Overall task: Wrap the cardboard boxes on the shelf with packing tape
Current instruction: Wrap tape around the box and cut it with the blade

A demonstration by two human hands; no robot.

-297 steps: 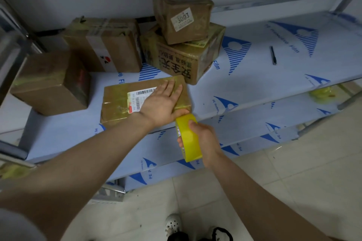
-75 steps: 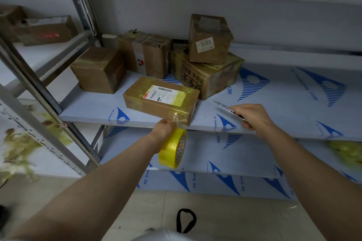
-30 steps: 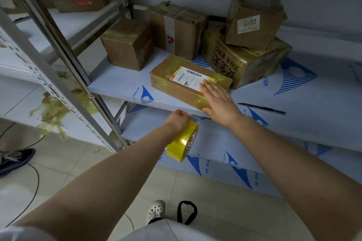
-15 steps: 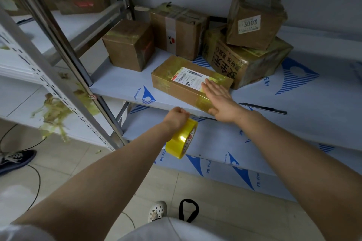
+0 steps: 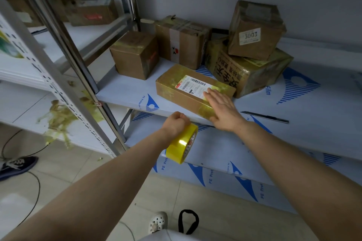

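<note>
Item 1: flat cardboard box (image 5: 188,92), lying near the front edge of the shelf (image 5: 125,92). We note glossy yellowish tape over its top and near side, and a white barcode label on top. Our right hand (image 5: 223,111) lies flat on its near right end, fingers straight and together, fingertips at the label's edge.

Item 2: tape roll (image 5: 182,143), translucent yellow, with red print on its side. We hold it just below the shelf's front edge, our left hand (image 5: 175,123) fisted round it. We cannot tell whether a strip joins the roll to the box.

Item 3: stock behind:
- cube box (image 5: 135,55)
- tall box (image 5: 182,41) with a pale tape strip
- wide printed box (image 5: 248,72) in yellowish wrap
- small box (image 5: 254,29) marked 3003, tilted on top of the wide printed box

Item 4: dark knife (image 5: 264,117), lying on the shelf just right of our right hand.
</note>
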